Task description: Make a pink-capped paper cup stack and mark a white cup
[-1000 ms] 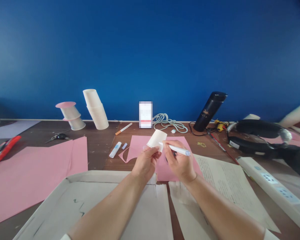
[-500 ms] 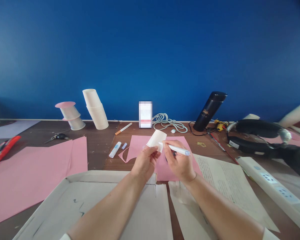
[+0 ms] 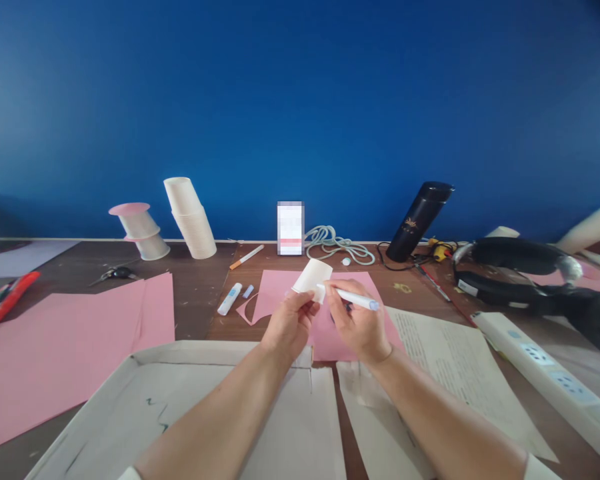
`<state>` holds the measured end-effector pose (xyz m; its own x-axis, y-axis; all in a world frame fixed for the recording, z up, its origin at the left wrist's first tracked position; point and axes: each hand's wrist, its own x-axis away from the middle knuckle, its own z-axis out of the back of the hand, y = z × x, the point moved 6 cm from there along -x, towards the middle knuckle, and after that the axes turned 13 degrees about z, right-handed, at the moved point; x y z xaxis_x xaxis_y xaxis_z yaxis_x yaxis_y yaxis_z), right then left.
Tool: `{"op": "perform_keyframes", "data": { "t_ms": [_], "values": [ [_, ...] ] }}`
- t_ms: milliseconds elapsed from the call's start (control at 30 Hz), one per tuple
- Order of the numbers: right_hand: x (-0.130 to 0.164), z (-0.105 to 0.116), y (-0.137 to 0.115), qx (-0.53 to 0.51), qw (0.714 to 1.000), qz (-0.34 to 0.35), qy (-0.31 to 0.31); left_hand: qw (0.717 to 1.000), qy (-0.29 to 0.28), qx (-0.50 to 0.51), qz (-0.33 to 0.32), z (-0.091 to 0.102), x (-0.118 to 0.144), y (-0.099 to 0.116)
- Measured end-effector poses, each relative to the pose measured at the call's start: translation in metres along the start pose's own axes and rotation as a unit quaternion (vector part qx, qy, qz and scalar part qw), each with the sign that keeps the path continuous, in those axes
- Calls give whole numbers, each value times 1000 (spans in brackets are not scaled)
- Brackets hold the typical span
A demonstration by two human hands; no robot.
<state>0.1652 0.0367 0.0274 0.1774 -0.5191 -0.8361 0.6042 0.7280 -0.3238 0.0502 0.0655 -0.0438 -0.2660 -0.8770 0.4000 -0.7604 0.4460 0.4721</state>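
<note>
My left hand [image 3: 293, 323] is closed around the lower part of a white paper cup [image 3: 311, 278], which is tilted. Pinched in my right hand [image 3: 360, 323] is a white marker pen [image 3: 356, 299], its tip at the cup's side. Whether the tip touches the cup I cannot tell for sure. Beneath both hands lies a cut sheet of pink paper [image 3: 375, 283]. A glue stick [image 3: 230, 299] and a small pen cap [image 3: 249, 291] lie to the left of the cup.
Stacked paper cups [image 3: 195, 227] and cups with pink discs [image 3: 143, 230] stand at the back left. A phone [image 3: 290, 229], a cable [image 3: 330, 243] and a black flask [image 3: 420, 221] line the wall. A power strip [image 3: 545, 380] lies right; a cardboard box [image 3: 190, 413] sits in front.
Almost nothing differs. The cup and marker stay in the same hands at the same spot, and the view has shifted very slightly.
</note>
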Motion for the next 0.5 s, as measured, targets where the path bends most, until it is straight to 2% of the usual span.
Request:
{"op": "perform_keyframes", "data": {
  "t_ms": [500],
  "values": [
    [0,0,-1,1,1000,-2,0,1000,16,13,14,1,1,0]
  ]
}}
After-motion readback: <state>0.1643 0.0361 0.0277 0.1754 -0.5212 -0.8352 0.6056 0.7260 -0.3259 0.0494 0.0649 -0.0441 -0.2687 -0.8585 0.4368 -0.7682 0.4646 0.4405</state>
